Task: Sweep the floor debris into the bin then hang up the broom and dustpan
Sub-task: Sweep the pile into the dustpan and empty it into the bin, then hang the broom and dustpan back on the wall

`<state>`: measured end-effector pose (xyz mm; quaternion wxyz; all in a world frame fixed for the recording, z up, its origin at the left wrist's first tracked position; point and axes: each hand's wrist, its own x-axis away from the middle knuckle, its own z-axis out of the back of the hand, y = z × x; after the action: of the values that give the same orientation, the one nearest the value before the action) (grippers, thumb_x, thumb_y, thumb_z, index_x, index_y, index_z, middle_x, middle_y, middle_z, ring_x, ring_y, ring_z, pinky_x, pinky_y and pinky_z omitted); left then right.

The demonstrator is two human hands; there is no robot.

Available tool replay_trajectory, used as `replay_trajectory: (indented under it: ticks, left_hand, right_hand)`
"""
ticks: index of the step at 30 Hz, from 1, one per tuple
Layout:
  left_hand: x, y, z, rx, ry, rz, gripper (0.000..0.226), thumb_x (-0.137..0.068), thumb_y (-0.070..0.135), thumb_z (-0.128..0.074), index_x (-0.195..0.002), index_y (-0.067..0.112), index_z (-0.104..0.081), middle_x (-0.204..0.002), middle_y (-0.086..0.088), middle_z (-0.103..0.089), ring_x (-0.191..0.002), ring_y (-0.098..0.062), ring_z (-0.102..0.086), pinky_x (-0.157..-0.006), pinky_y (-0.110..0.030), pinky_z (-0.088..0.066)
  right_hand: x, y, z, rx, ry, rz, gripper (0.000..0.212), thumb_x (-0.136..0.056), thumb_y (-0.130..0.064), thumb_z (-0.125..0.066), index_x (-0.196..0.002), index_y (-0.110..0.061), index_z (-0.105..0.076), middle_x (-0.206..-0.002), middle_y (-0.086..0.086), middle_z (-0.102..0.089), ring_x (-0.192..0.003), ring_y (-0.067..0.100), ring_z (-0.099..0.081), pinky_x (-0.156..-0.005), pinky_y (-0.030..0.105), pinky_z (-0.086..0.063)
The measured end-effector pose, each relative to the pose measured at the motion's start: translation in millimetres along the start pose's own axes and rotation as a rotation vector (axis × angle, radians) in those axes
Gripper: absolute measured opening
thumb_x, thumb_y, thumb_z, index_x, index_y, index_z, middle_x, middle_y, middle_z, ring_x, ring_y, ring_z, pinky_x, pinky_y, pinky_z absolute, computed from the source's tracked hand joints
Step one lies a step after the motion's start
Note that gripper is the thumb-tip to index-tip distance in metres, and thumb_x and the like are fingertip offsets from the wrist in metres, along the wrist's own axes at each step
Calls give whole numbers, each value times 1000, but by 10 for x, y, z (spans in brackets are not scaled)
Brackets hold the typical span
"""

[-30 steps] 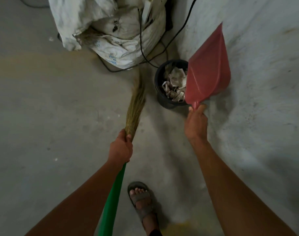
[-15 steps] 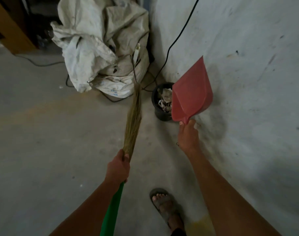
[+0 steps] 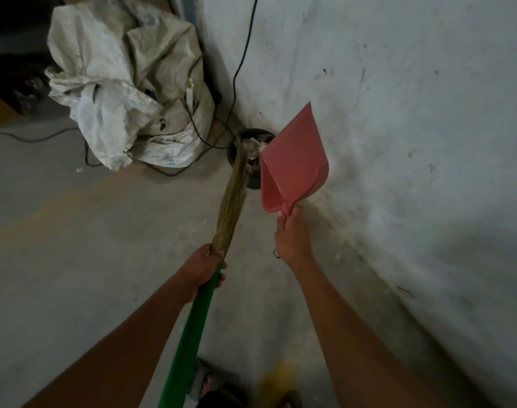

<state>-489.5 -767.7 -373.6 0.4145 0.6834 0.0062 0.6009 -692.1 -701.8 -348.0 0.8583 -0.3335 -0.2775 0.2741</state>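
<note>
The left hand (image 3: 203, 267) sits just below the frame's centre, its fingers curled tight round the broom (image 3: 222, 231) at the point where the green handle meets the bundle of straw-coloured bristles. From that grip the bristles run up towards 1 o'clock, and their tips lie across the near rim of the black bin (image 3: 245, 160), which stands on the floor against the foot of the wall (image 3: 398, 113) at about 12 o'clock from the hand. Crumpled paper shows inside the bin. The right hand (image 3: 291, 237), at 3 o'clock from the left and close beside it, grips the short handle of the pink dustpan (image 3: 292, 163); its fingers are wrapped round the handle, with the thumb lying along the top. The pan is raised off the floor with its open mouth pointing up towards 12 o'clock, covering the right part of the bin. At 10 o'clock a heap of crumpled white woven sacks (image 3: 125, 92) lies on the concrete floor (image 3: 75, 245), with a black cable (image 3: 239, 63) trailing down the wall and looping round them.
</note>
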Motion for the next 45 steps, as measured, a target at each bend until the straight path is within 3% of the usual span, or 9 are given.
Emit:
replay_trajectory:
  ticks: [6,16,22,26,29,31,34,37,45]
  left_hand:
    - [271,-77,-594,-110,-136,35,25,-103,13,-58,-128,15,-51,-120,-21,-64,-80,-29,-68,-60,-34,-57]
    - [733,-588,-1994,-228,-306,51,24,-107,15,-52,-129,6,-50,-116,-22,-64,-64,-24,-65,-51,-30,-52]
    - [1213,-665,-2784,-272,-456,66,11,-106,6,-47,-117,6,-47,-106,-26,-58,-58,-25,-64,-46,-28,-51]
    - [1738,-534,-3192,-267,-541,67,10,-104,2,-46,-112,9,-45,-103,-26,-54,-58,-27,-60,-47,-29,-50]
    - [2212,-347,-3428,-254,-605,40,12,-104,1,-45,-114,5,-47,-106,-28,-52,-62,-29,-59,-49,-30,-53]
    - [2562,-187,-3540,-265,-626,4,9,-105,1,-45,-112,1,-50,-103,-29,-53,-66,-30,-60,-49,-31,-56]
    - [3023,45,-3673,-274,-637,-4,11,-107,5,-44,-115,2,-50,-92,-24,-53,-67,-30,-60,-48,-32,-56]
    - [3453,259,-3737,-274,-628,28,23,-105,8,-46,-128,11,-49,-87,-19,-50,-65,-29,-59,-49,-33,-55]
    - [4589,652,-3758,-325,-746,132,21,-108,17,-46,-110,-2,-52,-70,-16,-59,-51,-23,-63,-44,-29,-55]
  right_hand:
    - [550,466,361,7,6,-89,24,-112,-34,-44,-121,-11,-43,-107,23,-71,-91,45,-69,-77,55,-57]
    - [1579,1697,1224,-28,100,-230,20,-114,-32,-43,-116,-13,-38,-94,16,-69,-78,38,-70,-62,39,-46]
    - [2254,2019,1937,-87,252,-287,18,-113,-31,-42,-119,-13,-42,-85,12,-67,-74,35,-67,-65,50,-55]
    - [2726,1989,2468,-119,331,-304,26,-112,-28,-44,-135,-15,-42,-82,3,-66,-70,22,-66,-58,39,-52]
    - [3073,1848,2908,-149,355,-308,37,-113,-30,-43,-147,-18,-38,-95,-2,-68,-79,19,-67,-69,40,-56]
    - [3309,1723,3192,-115,373,-295,30,-113,-29,-44,-140,-18,-44,-101,-4,-61,-85,16,-61,-76,35,-49]
    - [3655,1572,3564,-64,407,-247,11,-111,-29,-49,-120,-23,-46,-90,-5,-60,-76,11,-61,-65,26,-43]
    - [3915,1377,3891,-38,440,-227,19,-107,-25,-58,-119,-23,-44,-91,-3,-61,-77,10,-63,-64,26,-48]
    - [4442,704,4667,-52,541,-95,52,-92,-15,-81,-128,-10,-44,-97,-2,-63,-81,18,-65,-71,29,-51]
